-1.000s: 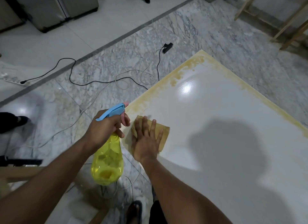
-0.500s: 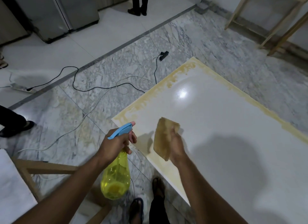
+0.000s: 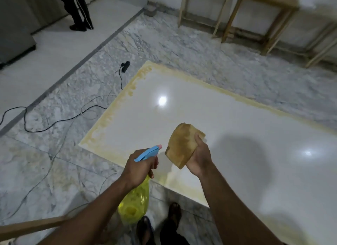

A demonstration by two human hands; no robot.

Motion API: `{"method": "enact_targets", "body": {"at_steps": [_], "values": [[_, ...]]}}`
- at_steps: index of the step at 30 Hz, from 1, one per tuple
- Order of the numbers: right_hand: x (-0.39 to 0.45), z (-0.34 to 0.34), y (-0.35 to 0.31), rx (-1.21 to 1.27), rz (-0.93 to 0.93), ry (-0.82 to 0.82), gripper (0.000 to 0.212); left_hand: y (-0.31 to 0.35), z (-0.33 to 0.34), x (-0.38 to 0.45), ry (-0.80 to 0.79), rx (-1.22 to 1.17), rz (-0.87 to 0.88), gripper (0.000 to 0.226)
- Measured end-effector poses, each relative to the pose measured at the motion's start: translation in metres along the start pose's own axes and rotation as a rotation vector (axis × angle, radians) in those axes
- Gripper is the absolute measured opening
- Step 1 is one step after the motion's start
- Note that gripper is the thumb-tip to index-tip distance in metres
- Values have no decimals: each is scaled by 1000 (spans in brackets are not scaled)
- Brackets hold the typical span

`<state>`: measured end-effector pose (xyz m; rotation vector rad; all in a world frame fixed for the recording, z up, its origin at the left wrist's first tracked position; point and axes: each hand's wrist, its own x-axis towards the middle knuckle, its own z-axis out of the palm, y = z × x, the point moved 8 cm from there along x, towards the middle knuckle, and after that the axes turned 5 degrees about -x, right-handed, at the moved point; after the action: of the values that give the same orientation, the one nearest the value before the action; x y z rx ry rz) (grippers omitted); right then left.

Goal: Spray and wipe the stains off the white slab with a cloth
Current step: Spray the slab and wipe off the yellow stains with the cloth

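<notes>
We see the white slab (image 3: pixel 228 135) lying flat on the marble floor (image 3: pixel 45 171), with yellow stains (image 3: pixel 109 122) along its left and far edges. Above its near corner, our right hand (image 3: pixel 199 158) grips a folded tan cloth (image 3: pixel 180 146), lifted clear of the surface. Just beside it, our left hand (image 3: pixel 140 167) is wrapped around a yellow spray bottle (image 3: pixel 135 201) with its blue nozzle (image 3: pixel 148 152) pointing toward the slab.

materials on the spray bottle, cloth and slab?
Spray bottle: see-through yellow plastic, likely; opaque blue trigger head.
Cloth: soft fabric, bends in the right hand, stained brown.
Slab: glossy white, mirrors lamps; polished stone or tile, unclear.
</notes>
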<state>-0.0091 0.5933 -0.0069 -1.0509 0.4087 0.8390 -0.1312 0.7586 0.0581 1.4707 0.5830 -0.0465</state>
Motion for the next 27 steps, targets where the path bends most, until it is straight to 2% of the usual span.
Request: {"method": "enact_targets", "body": {"at_steps": [4, 8, 12, 20, 24, 27], "values": [[-29, -42, -22, 77, -75, 16, 63, 15, 53, 1, -68, 83, 72, 45], [-63, -86, -44, 144, -150, 58, 63, 24, 111, 2, -210, 104, 93, 49], [-94, -140, -65, 215, -225, 156, 62, 25, 168, 4, -288, 163, 107, 55], [-144, -247, -99, 322, -315, 335, 53, 22, 278, -1, -456, 236, 102, 44], [-156, -309, -117, 351, -322, 368, 56, 20, 338, 1, -493, 279, 100, 46], [-159, -347, -136, 313, -320, 346, 59, 19, 384, 8, -490, 307, 107, 34]]}}
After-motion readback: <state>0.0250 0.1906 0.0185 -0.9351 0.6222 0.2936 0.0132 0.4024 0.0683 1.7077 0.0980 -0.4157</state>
